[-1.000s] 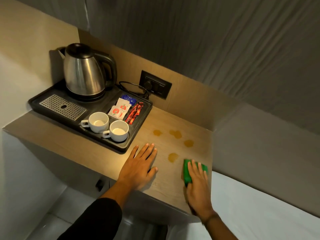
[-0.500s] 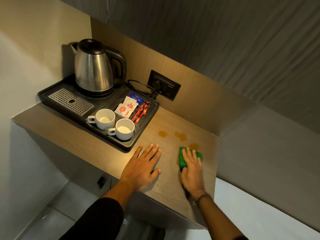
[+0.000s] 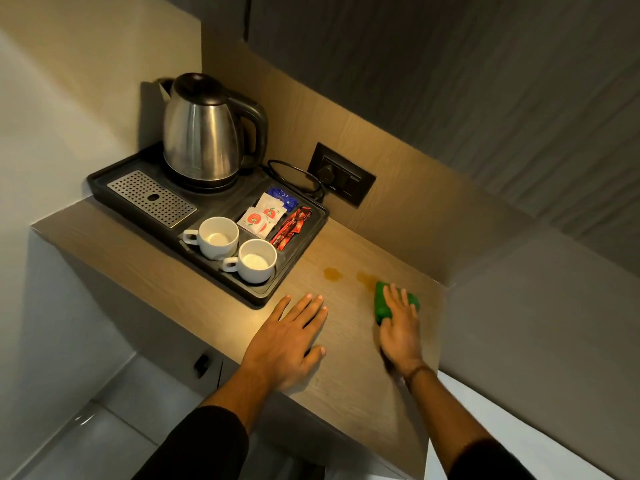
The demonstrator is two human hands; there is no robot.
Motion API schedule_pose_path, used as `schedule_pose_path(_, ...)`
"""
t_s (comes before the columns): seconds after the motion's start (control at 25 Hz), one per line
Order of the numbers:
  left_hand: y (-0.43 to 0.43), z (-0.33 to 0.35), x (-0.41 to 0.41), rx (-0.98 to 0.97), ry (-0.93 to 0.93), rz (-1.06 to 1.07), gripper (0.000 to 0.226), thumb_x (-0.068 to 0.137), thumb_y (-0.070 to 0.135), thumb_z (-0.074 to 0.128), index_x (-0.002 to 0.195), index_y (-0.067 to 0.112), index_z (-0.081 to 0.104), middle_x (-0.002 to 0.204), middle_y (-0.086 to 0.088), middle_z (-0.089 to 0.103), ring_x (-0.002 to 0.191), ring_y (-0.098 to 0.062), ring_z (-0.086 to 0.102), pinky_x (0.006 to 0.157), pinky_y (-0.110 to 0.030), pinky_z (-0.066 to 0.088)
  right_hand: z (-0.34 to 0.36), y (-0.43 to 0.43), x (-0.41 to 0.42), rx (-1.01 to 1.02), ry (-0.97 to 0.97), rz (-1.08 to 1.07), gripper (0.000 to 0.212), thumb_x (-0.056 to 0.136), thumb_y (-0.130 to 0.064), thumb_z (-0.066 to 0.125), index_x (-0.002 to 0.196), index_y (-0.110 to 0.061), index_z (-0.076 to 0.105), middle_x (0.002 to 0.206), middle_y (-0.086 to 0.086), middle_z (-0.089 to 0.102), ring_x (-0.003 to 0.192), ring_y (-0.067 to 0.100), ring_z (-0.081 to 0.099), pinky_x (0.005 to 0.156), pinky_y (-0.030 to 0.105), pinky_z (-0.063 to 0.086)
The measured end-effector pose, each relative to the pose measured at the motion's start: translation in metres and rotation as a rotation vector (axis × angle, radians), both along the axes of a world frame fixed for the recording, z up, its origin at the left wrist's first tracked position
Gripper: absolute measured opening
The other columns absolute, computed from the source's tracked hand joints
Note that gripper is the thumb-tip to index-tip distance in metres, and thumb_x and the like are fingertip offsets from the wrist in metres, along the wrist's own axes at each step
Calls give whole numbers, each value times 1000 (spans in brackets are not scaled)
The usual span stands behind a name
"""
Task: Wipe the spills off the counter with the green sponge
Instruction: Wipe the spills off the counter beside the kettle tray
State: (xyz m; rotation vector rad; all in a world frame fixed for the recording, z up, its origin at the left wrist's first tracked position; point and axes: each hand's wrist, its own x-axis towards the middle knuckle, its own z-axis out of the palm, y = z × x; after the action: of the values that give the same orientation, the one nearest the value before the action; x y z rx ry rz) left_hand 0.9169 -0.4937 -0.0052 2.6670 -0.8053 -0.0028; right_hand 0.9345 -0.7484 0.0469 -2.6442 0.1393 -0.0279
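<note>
The green sponge lies on the wooden counter under my right hand, whose fingers press flat on top of it. Its far left corner touches a brown spill. Another brown spill sits a little further left, apart from the sponge. My left hand rests flat on the counter with fingers spread, holding nothing, just in front of the black tray's near corner.
A black tray on the left carries a steel kettle, two white cups, sachets and a metal drip grate. A wall socket with the kettle cord sits on the back panel. The counter ends at a wall on the right.
My right hand has slid the sponge away from me over the spills; the two nearer brown spots are no longer visible. My left hand has stayed flat on the counter.
</note>
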Motion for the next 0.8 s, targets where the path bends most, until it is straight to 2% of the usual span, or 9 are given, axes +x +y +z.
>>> schedule_pose_path(0.08,1,0,1,-17,10,-2,72,105,58,27,165,20,12,175,-3,6,159,-18,-5,129,-51,0,-17,-8,-38,-16,-23,163,76,88,0,41,156,-31,26,167,-7,21,157,16,6,128,50,6)
schedule_pose_path(0.16,0,-1,-2,-19,1,2,71,106,58,27,165,20,12,175,-3,7,159,-18,-5,129,-51,0,-26,-41,-77,-37,-36,142,80,85,-3,39,155,-38,26,166,-15,20,156,11,7,127,52,8)
schedule_pose_path(0.24,-1,-1,-4,-16,-1,-5,71,106,56,28,165,20,12,175,-3,7,159,-18,-4,129,-51,1,-21,-59,-49,-15,-45,39,76,87,7,45,154,-26,33,165,-8,22,156,22,10,127,56,10)
schedule_pose_path(0.36,0,1,-2,-11,3,-3,71,106,57,27,165,21,12,175,-3,7,159,-18,-5,129,-51,0,1,-20,32,-42,-2,-112,73,87,11,46,154,-14,33,166,7,25,156,29,12,127,50,7)
schedule_pose_path(0.44,0,0,-2,-11,1,0,71,106,57,27,165,21,10,175,-2,6,159,-18,-6,129,-51,0,-1,12,39,-25,-11,22,73,88,7,46,155,-18,31,166,4,24,156,26,10,128,48,4)
schedule_pose_path(0.56,0,0,-2,-16,-5,2,71,105,56,29,165,20,13,175,-3,9,159,-19,-3,128,-49,-1,-24,-6,-31,-28,-31,224,76,86,-5,39,156,-34,26,167,-9,20,156,13,6,128,45,4)
schedule_pose_path(0.64,0,0,-3,-20,-15,14,71,106,56,30,164,20,14,175,-3,9,159,-19,-2,128,-49,-2,-26,-40,-49,-29,-33,161,78,82,-6,37,155,-34,29,166,-8,24,156,16,10,128,49,8)
schedule_pose_path(0.72,-1,1,-4,-19,-5,9,71,106,57,29,164,21,13,175,-2,8,159,-18,-4,127,-48,-4,-16,-46,-9,-34,-27,41,73,82,0,41,153,-19,36,164,4,29,155,27,15,127,54,10)
schedule_pose_path(0.8,-1,0,-3,-20,5,11,70,106,58,29,164,22,12,175,-1,7,159,-18,-5,127,-47,-6,-1,-18,48,-50,-11,-74,72,85,11,45,152,-12,36,165,9,29,155,31,15,127,51,7)
